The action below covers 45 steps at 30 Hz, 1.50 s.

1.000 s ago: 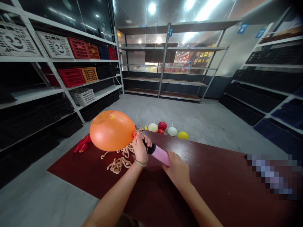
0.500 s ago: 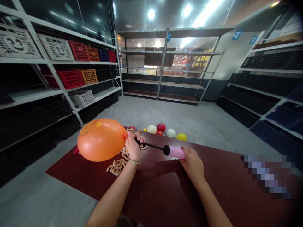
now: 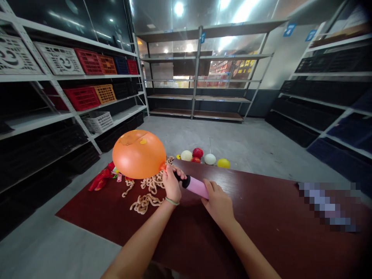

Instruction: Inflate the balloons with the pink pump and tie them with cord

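Note:
An inflated orange balloon point(image 3: 138, 155) with a printed pattern is on the nozzle end of a pink and black hand pump point(image 3: 197, 187). My left hand point(image 3: 172, 184) is closed around the balloon's neck and the pump's black end. My right hand point(image 3: 217, 201) grips the pink barrel, which is pushed up close to the black end, so the rod is hidden. Beige twisted cords point(image 3: 145, 202) lie on the dark red table point(image 3: 95, 217) left of my left hand. A red crumpled item point(image 3: 101, 179) rests at the table's left edge.
Several balloons, among them a yellow one point(image 3: 223, 163) and a white one point(image 3: 210, 159), are beyond the table's far edge. A blurred, pixelated item point(image 3: 327, 207) lies at the table's right. Shelves with crates point(image 3: 84, 97) stand left; a metal rack point(image 3: 197, 77) stands behind.
My right hand has moved left with the pink barrel, closing over the black rod. My left hand and the orange balloon have shifted right, and the balloon is tilted higher. More of the red item shows.

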{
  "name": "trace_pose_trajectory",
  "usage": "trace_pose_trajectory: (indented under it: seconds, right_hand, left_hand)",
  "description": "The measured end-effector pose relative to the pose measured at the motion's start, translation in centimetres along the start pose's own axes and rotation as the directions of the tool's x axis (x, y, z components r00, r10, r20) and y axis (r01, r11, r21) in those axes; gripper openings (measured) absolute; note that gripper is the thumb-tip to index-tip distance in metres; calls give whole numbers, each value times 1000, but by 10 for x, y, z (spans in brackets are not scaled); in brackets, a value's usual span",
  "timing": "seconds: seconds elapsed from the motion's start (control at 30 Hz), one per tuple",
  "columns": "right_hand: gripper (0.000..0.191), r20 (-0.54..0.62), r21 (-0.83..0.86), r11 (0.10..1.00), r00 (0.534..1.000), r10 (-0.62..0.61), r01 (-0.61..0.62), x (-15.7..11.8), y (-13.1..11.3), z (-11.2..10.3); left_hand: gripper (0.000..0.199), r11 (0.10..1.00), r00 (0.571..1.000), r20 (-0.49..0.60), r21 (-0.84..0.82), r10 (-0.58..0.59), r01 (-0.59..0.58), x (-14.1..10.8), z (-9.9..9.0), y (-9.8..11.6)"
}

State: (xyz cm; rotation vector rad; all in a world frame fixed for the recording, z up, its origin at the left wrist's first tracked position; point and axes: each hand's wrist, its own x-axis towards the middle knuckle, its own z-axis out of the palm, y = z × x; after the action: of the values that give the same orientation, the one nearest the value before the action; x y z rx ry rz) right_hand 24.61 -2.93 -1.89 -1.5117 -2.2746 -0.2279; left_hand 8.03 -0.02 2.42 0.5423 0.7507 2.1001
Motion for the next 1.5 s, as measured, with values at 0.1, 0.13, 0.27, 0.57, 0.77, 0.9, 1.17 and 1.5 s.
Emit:
trace_pose_trajectory:
  seconds: [0.1,0.13,0.27,0.57,0.77,0.9,1.17,1.5]
  right_hand:
    - [55,-24,22,999,999,-34,35,1,-1,1]
    - [55,-25,33,998,999,-44,45,1,-3,2]
    - [55,-18,72,996,998,-56,57,0,-10,6]
    - [50,-81,49,997,995,57,-54,4,22,8]
    - [44,-29,35,999,1000,-7,8,7,31,3]
    - [48,41,73,988,990,-136,133,6,39,1]
    - [64,159,236,938,942,-297,256,8,43,-1]
    - [47,68,288,900,930,-361,328,10,37,-5]
  left_hand:
    - [36,997,995,-80,45,62,-58,11,-3,3]
    - [36,995,989,-118,54,88,-82,15,-4,5]
    - [38,991,980,-152,40,132,-128,23,-1,13]
    - [43,990,992,-22,62,127,-125,58,-9,75]
    - [38,985,984,174,171,-31,1,64,-32,83]
    - [41,954,930,332,295,-159,57,63,-40,70]
    - [46,795,803,485,606,-345,-25,54,-54,39]
    - [43,701,741,484,713,-465,-26,43,-68,32]
